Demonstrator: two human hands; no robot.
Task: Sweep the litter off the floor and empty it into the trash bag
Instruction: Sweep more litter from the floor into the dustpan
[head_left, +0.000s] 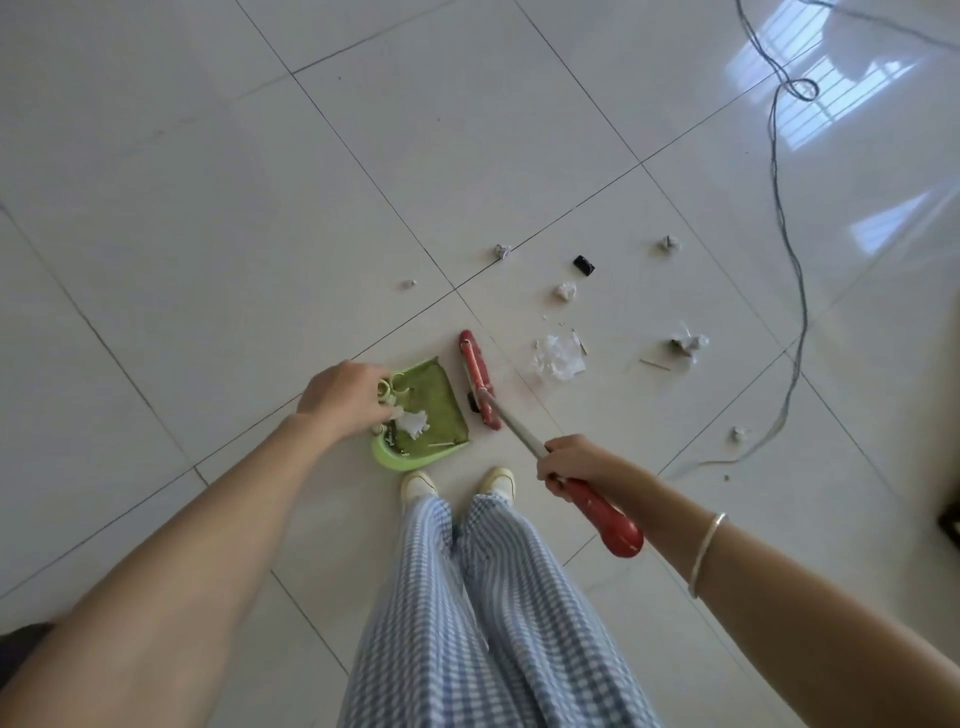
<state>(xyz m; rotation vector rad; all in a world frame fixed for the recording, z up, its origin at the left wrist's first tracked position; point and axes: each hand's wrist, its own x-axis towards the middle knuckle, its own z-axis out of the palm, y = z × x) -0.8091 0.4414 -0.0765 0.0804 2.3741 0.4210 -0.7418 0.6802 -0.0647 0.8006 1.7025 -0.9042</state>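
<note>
The left hand (343, 397) closes over the green dustpan (426, 415) handle, its fingers hiding the grip itself; the pan sits on the tiled floor (208, 208) holding a white paper wad (415, 423). The right hand (576, 462) is clenched round the red broom (480, 387) handle, the head standing just beside the pan's lip, with crumpled litter (558, 356) scattered beyond, the small scraps hard to identify

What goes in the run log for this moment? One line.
left hand: holds green dustpan | right hand: grips red broom | crumpled plastic unswept | trash bag: unseen
</note>
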